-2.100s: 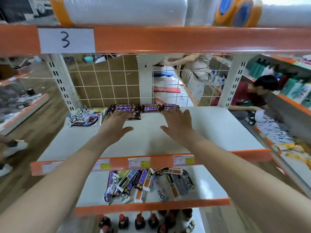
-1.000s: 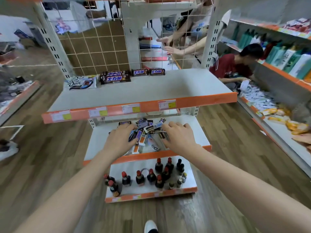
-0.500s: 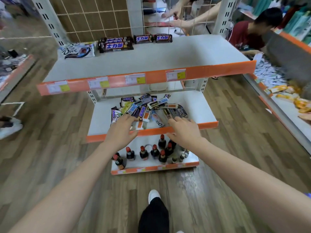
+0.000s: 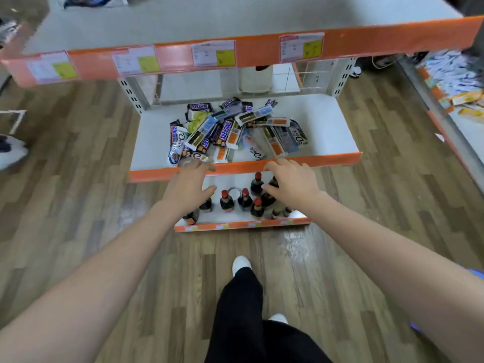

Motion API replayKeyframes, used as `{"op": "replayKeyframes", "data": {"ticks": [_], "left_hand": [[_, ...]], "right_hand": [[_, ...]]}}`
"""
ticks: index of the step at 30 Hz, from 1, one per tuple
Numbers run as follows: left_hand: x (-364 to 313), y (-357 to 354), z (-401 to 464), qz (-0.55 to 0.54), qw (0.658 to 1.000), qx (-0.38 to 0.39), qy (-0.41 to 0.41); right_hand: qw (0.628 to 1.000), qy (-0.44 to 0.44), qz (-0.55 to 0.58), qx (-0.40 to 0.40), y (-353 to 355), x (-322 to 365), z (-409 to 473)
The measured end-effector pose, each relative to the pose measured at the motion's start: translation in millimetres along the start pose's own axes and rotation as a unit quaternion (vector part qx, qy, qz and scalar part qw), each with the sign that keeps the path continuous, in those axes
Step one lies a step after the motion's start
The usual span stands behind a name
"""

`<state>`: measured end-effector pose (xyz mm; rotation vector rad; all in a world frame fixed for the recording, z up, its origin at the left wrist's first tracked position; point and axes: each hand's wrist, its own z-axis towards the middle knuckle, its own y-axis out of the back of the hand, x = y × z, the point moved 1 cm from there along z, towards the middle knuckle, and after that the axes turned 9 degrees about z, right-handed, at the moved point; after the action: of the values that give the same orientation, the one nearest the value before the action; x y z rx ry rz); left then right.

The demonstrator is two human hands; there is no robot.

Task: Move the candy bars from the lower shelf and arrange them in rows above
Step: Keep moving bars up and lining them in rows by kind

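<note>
A loose pile of candy bars (image 4: 230,129), Snickers and Dove among them, lies on the white lower shelf (image 4: 327,127). My left hand (image 4: 190,184) reaches over that shelf's orange front lip, its fingertips at the near edge of the pile, holding nothing. My right hand (image 4: 290,182) hovers at the lip a little to the right, fingers loosely bent and empty. The upper shelf (image 4: 183,19) spans the top of the view; only a Dove pack (image 4: 94,0) shows at its far left edge.
Below the candy shelf, a smaller bottom shelf (image 4: 241,224) carries several dark bottles with red caps (image 4: 226,200). Orange price strip with labels (image 4: 213,52) fronts the upper shelf. Wood floor lies all around; my leg and shoe (image 4: 242,263) stand below.
My view has tilted further down and closer, so the arranged bars on the upper shelf have left the frame. Both hands have drawn back from the pile to the lower shelf's front lip.
</note>
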<state>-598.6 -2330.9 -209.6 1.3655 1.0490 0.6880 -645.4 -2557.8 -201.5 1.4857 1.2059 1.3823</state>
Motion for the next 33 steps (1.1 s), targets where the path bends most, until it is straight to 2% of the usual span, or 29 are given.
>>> {"op": "replayKeyframes", "data": {"ticks": [7,19,27,33], "left_hand": [[14,-41,31,-0.010,0.999,0.040,0.017],[25,-79,105,-0.033,0.999,0.025,-0.002],[25,-93,136,-0.017,0.998,0.052,0.009],[28,-104,159,-0.025,0.997,0.048,0.048]], "right_hand": [[1.000,-0.017,0.012,0.004,-28,-20,33],[0.998,-0.052,0.023,-0.011,-65,-47,102],[0.997,-0.074,0.027,0.016,-79,-63,129],[0.997,-0.063,0.038,0.001,-87,-70,156]]}}
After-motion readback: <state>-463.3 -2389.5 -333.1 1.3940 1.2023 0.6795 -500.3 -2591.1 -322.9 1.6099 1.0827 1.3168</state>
